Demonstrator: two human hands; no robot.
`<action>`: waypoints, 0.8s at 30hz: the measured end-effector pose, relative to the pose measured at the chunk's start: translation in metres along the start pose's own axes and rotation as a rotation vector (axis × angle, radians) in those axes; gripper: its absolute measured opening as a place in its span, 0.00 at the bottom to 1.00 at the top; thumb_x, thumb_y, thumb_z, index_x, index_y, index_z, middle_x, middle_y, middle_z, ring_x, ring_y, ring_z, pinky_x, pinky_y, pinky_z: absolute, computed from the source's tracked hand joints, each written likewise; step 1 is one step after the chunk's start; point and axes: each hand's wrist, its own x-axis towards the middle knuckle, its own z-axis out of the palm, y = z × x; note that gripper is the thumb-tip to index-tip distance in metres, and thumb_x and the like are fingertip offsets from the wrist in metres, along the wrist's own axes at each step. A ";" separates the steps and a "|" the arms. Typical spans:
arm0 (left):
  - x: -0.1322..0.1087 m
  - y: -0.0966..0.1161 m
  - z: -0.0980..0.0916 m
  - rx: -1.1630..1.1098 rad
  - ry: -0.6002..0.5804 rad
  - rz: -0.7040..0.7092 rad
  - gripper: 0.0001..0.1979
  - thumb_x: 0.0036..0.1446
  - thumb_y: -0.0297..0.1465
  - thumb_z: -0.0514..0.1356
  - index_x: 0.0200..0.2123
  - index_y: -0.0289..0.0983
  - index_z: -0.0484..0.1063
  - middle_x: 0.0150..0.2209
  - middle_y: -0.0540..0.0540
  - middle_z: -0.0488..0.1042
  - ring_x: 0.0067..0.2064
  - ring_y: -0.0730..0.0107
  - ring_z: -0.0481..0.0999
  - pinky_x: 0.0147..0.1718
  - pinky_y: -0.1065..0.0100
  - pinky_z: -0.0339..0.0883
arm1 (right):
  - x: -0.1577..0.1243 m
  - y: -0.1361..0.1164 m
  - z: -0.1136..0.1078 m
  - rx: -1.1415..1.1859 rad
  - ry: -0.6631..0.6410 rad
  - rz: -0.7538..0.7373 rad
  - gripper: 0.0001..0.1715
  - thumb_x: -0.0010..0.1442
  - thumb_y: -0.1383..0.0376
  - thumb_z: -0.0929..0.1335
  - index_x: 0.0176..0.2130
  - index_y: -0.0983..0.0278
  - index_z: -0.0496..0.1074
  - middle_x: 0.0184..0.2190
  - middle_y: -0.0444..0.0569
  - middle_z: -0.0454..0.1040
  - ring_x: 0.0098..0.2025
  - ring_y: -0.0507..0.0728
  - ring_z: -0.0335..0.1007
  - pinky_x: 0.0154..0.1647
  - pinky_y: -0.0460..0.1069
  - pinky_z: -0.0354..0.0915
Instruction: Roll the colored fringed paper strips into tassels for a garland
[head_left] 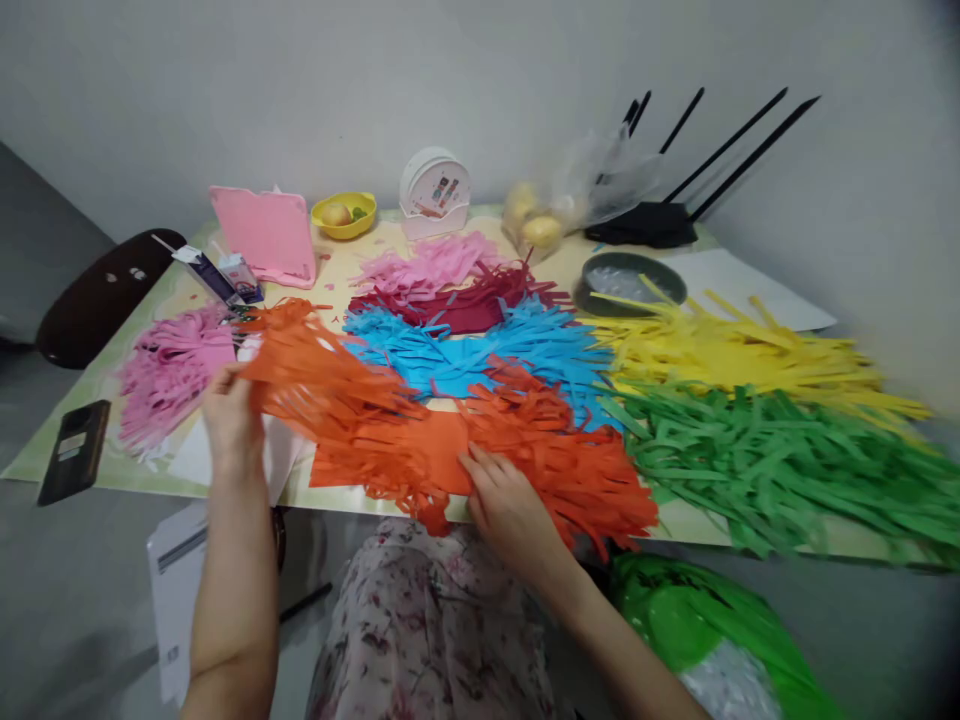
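Note:
At the left of the table, my left hand (234, 415) is closed on one end of a fringed sheet of orange tissue paper (315, 375), lifting it so its strips spread out, slightly blurred. My right hand (510, 500) rests on the front orange fringed paper (555, 460), fingers stretched out near its uncut middle band. Behind it lie blue fringed paper (457, 365), dark red fringed paper (472, 312) and pink fringed paper (435, 265). Green fringed paper (780, 460) and yellow fringed paper (735, 355) spread out to the right.
A phone (73, 450) lies near the left edge beside more pink fringe (176, 365). Towards the wall stand a pink tablet case (266, 235), a yellow bowl (345, 230), a round dark tin (634, 262) and a black router (641, 225). A green bag (705, 600) sits below the table.

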 end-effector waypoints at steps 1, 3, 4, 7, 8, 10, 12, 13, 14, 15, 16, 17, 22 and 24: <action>0.013 0.005 -0.013 0.009 0.071 0.030 0.04 0.49 0.25 0.58 0.25 0.37 0.64 0.23 0.57 0.68 0.27 0.77 0.66 0.34 0.69 0.63 | 0.000 -0.001 -0.004 0.007 0.012 -0.010 0.23 0.60 0.75 0.61 0.53 0.73 0.71 0.54 0.66 0.73 0.55 0.67 0.70 0.55 0.62 0.68; 0.021 0.023 -0.031 0.118 0.228 0.194 0.05 0.49 0.26 0.61 0.25 0.37 0.66 0.26 0.56 0.69 0.30 0.76 0.67 0.35 0.68 0.63 | 0.002 -0.005 -0.017 0.059 0.050 -0.024 0.19 0.61 0.74 0.61 0.50 0.71 0.72 0.49 0.64 0.77 0.51 0.65 0.74 0.52 0.60 0.70; 0.016 0.034 -0.035 0.217 0.232 0.295 0.04 0.50 0.26 0.61 0.27 0.38 0.68 0.28 0.54 0.71 0.31 0.73 0.69 0.35 0.67 0.64 | 0.004 -0.009 -0.027 0.105 0.079 -0.019 0.17 0.62 0.72 0.61 0.48 0.68 0.73 0.46 0.61 0.79 0.47 0.63 0.76 0.48 0.58 0.72; -0.024 0.067 -0.023 0.538 -0.080 0.570 0.03 0.51 0.26 0.60 0.31 0.38 0.69 0.33 0.48 0.73 0.37 0.65 0.72 0.38 0.62 0.66 | 0.018 -0.032 -0.063 0.254 0.258 -0.023 0.13 0.65 0.69 0.63 0.47 0.61 0.71 0.39 0.53 0.80 0.41 0.59 0.78 0.45 0.53 0.73; -0.041 0.075 -0.013 0.582 -0.153 0.653 0.03 0.51 0.25 0.58 0.31 0.39 0.68 0.32 0.47 0.73 0.36 0.64 0.72 0.38 0.61 0.66 | 0.025 -0.042 -0.074 0.280 0.340 -0.064 0.15 0.64 0.69 0.64 0.50 0.60 0.69 0.42 0.53 0.79 0.46 0.59 0.76 0.49 0.54 0.71; -0.072 0.084 0.007 0.678 -0.369 0.696 0.05 0.52 0.24 0.56 0.33 0.39 0.66 0.35 0.45 0.73 0.39 0.61 0.72 0.39 0.61 0.66 | 0.042 -0.062 -0.086 0.280 0.454 -0.169 0.26 0.63 0.67 0.66 0.59 0.62 0.62 0.52 0.57 0.74 0.58 0.63 0.68 0.58 0.59 0.65; -0.094 0.086 0.023 0.740 -0.515 0.666 0.05 0.53 0.24 0.54 0.33 0.39 0.64 0.35 0.44 0.73 0.39 0.60 0.71 0.39 0.60 0.65 | 0.060 -0.076 -0.084 0.236 0.477 -0.229 0.35 0.61 0.67 0.67 0.65 0.65 0.54 0.59 0.61 0.67 0.66 0.66 0.57 0.63 0.63 0.58; -0.101 0.085 0.028 0.759 -0.562 0.641 0.05 0.53 0.23 0.54 0.33 0.39 0.63 0.34 0.44 0.72 0.38 0.59 0.70 0.38 0.60 0.65 | 0.069 -0.079 -0.080 0.213 0.464 -0.241 0.37 0.61 0.67 0.66 0.66 0.66 0.52 0.61 0.62 0.64 0.68 0.67 0.52 0.64 0.65 0.56; -0.106 0.083 0.031 0.773 -0.593 0.621 0.05 0.53 0.23 0.54 0.33 0.39 0.63 0.34 0.44 0.71 0.38 0.59 0.69 0.38 0.60 0.64 | 0.076 -0.079 -0.074 0.196 0.439 -0.251 0.37 0.60 0.69 0.65 0.66 0.67 0.51 0.63 0.62 0.62 0.69 0.68 0.48 0.65 0.66 0.55; -0.109 0.082 0.033 0.783 -0.616 0.608 0.05 0.53 0.23 0.54 0.32 0.39 0.63 0.33 0.44 0.71 0.37 0.58 0.69 0.37 0.60 0.64 | 0.082 -0.077 -0.068 0.186 0.417 -0.258 0.36 0.60 0.70 0.63 0.66 0.68 0.53 0.63 0.62 0.61 0.69 0.68 0.47 0.65 0.66 0.54; -0.110 0.080 0.033 0.791 -0.633 0.602 0.05 0.53 0.23 0.54 0.32 0.39 0.63 0.34 0.44 0.71 0.37 0.58 0.69 0.37 0.59 0.64 | 0.087 -0.072 -0.063 0.181 0.397 -0.264 0.35 0.59 0.72 0.62 0.64 0.67 0.56 0.63 0.60 0.62 0.69 0.68 0.48 0.65 0.67 0.53; -0.110 0.078 0.032 0.797 -0.647 0.599 0.05 0.53 0.23 0.54 0.33 0.39 0.63 0.34 0.44 0.72 0.38 0.57 0.69 0.38 0.59 0.64 | 0.090 -0.065 -0.060 0.176 0.376 -0.269 0.32 0.58 0.73 0.61 0.62 0.67 0.61 0.60 0.59 0.66 0.67 0.67 0.52 0.66 0.67 0.52; -0.096 0.071 0.027 0.618 -0.689 0.549 0.12 0.49 0.20 0.52 0.37 0.38 0.66 0.40 0.42 0.75 0.45 0.56 0.72 0.45 0.58 0.65 | 0.093 -0.031 -0.081 0.187 0.184 -0.230 0.27 0.49 0.78 0.61 0.45 0.64 0.74 0.40 0.52 0.79 0.45 0.61 0.72 0.58 0.59 0.64; -0.087 0.068 0.028 0.437 -0.749 0.489 0.17 0.47 0.18 0.51 0.39 0.38 0.68 0.41 0.45 0.77 0.45 0.60 0.74 0.46 0.62 0.66 | 0.093 -0.024 -0.100 0.292 0.092 -0.178 0.28 0.45 0.78 0.61 0.43 0.62 0.75 0.38 0.49 0.80 0.41 0.59 0.74 0.46 0.52 0.69</action>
